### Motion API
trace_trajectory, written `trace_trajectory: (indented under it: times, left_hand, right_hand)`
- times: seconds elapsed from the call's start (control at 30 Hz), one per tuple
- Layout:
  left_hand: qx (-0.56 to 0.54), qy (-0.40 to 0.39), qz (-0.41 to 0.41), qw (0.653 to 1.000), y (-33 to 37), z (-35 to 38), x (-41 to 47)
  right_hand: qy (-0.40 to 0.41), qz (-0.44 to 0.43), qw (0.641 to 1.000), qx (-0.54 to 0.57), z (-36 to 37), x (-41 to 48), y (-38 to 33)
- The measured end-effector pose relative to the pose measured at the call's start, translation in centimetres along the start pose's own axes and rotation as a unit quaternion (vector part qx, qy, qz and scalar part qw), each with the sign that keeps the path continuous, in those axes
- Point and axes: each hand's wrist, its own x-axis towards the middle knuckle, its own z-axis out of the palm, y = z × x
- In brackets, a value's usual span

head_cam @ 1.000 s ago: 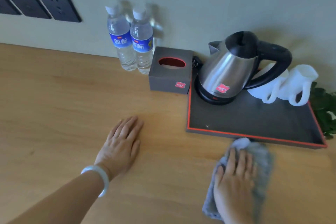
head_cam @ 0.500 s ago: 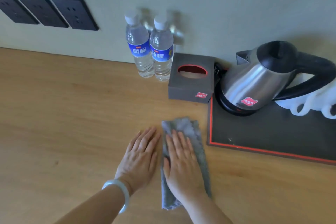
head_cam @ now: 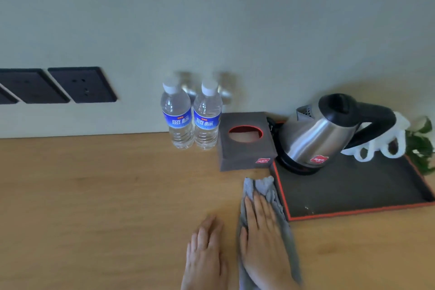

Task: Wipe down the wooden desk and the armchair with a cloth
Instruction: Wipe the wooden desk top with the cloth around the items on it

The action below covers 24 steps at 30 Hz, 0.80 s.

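Where desk meets wall: a water bottle (head_cam: 177, 115) and a second water bottle (head_cam: 207, 116), both upright, clear, with white caps and blue labels, set side by side.
Right of the bottles: grey tissue box (head_cam: 244, 146) with a red-rimmed round opening in its top and a small red label on its front face.
Tray: dark tray (head_cam: 353, 186) with a red rim, its left rim just beside the tissue box.
On the tray: steel kettle (head_cam: 315, 134) with black lid and handle at the far left corner; white cups (head_cam: 381, 148) behind the handle.
Beyond the tray's far right corner: green plant (head_cam: 421, 143), partly cut off by the picture's edge.
Wall: plain pale wall (head_cam: 211, 19) carrying dark sockets (head_cam: 82, 85) at far left.
Obstruction: tissue box ahead of the cloth, tray rim along its right side.
Open room: bare wooden desk (head_cam: 94, 195) stretching left from the hands to the picture's edge and back to the wall.
Cloth: grey cloth (head_cam: 268, 188), a long narrow strip flat on the desk, far end rumpled near the tray's left rim; whether it touches the rim cannot be told.
Right hand: right hand (head_cam: 263, 238) lies palm down on the cloth, fingers straight, pressing it.
Left hand: left hand (head_cam: 207, 252) rests palm down on bare wood just left of the cloth, fingers straight and together, holding nothing.
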Motion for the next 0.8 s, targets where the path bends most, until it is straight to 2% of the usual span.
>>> trace_trajectory:
  times: [0.13, 0.23, 0.3, 0.4, 0.63, 0.8]
  left_hand:
    - [-0.009, 0.036, 0.107, 0.994, 1.9, -2.9, 5.5]
    - [0.101, 0.076, 0.148, 0.981, 4.0, -4.7, 11.7]
    - [0.192, 0.044, 0.175, 0.965, 4.4, -5.2, 14.8]
    - [0.276, -0.008, 0.169, 0.946, 3.9, -5.3, 17.0]
    - [0.224, -0.039, 0.228, 0.947, 3.8, -5.9, 14.3]
    - [0.163, -0.054, 0.168, 0.971, 0.8, -8.6, 9.1]
  right_hand:
    - [0.005, 0.013, 1.000, 0.007, 0.6, 0.3, 0.1]
    - [0.002, 0.020, 1.000, 0.014, 0.9, 0.1, 0.3]
    - [-0.004, 0.031, 0.999, 0.015, 0.9, 0.1, 0.3]
    - [-0.002, 0.042, 0.999, 0.020, 0.7, -0.2, 0.3]
    - [0.041, 0.090, 0.991, 0.089, -0.1, -1.4, 0.5]
    - [0.065, 0.095, 0.990, 0.084, 0.1, -1.2, 0.5]
